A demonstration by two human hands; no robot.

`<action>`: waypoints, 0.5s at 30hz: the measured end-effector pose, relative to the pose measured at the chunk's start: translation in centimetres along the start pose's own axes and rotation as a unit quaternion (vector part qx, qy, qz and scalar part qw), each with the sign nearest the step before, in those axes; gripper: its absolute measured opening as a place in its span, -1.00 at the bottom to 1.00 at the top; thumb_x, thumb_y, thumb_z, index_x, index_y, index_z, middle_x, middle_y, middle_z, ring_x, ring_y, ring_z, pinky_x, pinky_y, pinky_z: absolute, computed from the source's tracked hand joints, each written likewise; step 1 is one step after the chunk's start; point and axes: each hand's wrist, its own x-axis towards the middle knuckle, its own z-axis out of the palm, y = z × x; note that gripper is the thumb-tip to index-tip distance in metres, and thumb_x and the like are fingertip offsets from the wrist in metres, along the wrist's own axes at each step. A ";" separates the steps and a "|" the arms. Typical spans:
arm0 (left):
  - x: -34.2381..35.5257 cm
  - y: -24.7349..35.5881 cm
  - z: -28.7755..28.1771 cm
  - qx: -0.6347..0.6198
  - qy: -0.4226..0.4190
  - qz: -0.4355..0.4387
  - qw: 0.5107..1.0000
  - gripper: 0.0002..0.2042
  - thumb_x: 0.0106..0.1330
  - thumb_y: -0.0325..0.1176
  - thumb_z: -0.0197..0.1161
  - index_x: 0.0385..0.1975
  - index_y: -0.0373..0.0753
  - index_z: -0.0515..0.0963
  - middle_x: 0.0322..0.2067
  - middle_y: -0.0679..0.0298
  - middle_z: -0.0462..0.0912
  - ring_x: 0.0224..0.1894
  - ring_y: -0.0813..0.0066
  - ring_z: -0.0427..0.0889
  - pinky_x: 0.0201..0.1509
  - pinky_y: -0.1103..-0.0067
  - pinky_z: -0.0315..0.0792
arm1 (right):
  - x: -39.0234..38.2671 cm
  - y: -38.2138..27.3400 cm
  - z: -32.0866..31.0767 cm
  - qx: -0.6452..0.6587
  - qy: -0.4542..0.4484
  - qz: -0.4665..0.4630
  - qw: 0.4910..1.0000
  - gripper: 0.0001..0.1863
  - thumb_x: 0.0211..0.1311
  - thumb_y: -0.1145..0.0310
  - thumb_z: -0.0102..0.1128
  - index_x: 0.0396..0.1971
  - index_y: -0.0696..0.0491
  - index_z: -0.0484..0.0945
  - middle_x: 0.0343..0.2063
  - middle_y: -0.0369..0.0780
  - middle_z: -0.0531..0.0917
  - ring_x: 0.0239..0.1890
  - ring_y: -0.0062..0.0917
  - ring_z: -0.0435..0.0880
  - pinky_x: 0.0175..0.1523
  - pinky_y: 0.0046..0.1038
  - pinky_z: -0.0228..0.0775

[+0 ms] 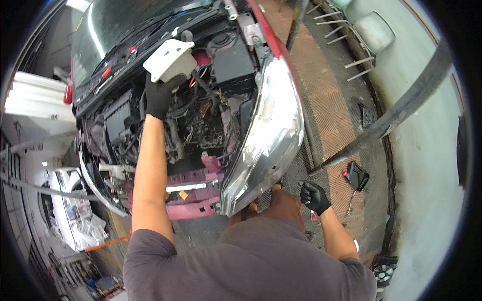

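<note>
My left arm reaches over the engine bay [188, 125] of a red car whose front bumper is off. A white plastic box [169, 59] with a flat flange and holes at its corners is in my left hand [159, 95], in a black glove. The glove closes on the box's lower edge, and most of its fingers are behind the box. Low beside the large headlight [268, 135], apart from the car, is my right hand [315, 197], also gloved in black. Its fingers are curled in; whatever they may hold is hidden.
A black box-like case [356, 176] and a tool lie on the patterned floor at right. A thick grey post [396, 108] slants across the right side. Chairs [372, 32] line the wall. At left stands a white car [70, 208] with papers on it.
</note>
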 end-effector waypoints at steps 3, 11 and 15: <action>-3.1 3.8 -3.0 -0.071 -0.007 -0.046 0.996 -0.51 0.16 -0.45 0.43 0.14 -0.36 0.56 -0.07 0.17 0.70 -0.14 0.42 0.68 -0.10 0.52 0.56 | 0.7 0.6 1.0 -0.066 -0.032 0.027 0.997 -0.80 0.54 0.21 0.05 -0.09 0.00 0.54 -0.62 -0.45 0.27 -0.65 -0.68 0.21 -0.55 -0.59 0.11; -16.7 5.5 -15.7 -0.115 0.038 -0.111 0.986 -0.42 0.12 -0.42 0.37 0.22 -0.34 0.49 0.02 0.17 0.66 0.03 0.34 0.65 0.06 0.46 0.53 | 1.1 3.4 6.2 -0.090 -0.079 0.049 0.992 -0.71 0.52 0.19 0.09 0.00 0.09 0.56 -0.57 -0.39 0.41 -0.60 -0.68 0.28 -0.50 -0.58 0.17; -26.0 5.0 -22.0 -0.250 0.080 -0.130 0.956 -0.32 0.03 -0.48 0.34 0.29 -0.33 0.44 0.12 0.11 0.62 0.11 0.24 0.65 0.11 0.46 0.53 | -2.2 8.8 8.5 -0.133 -0.050 -0.011 0.990 -0.72 0.53 0.22 0.09 0.02 0.09 0.55 -0.50 -0.36 0.51 -0.58 -0.69 0.33 -0.50 -0.60 0.21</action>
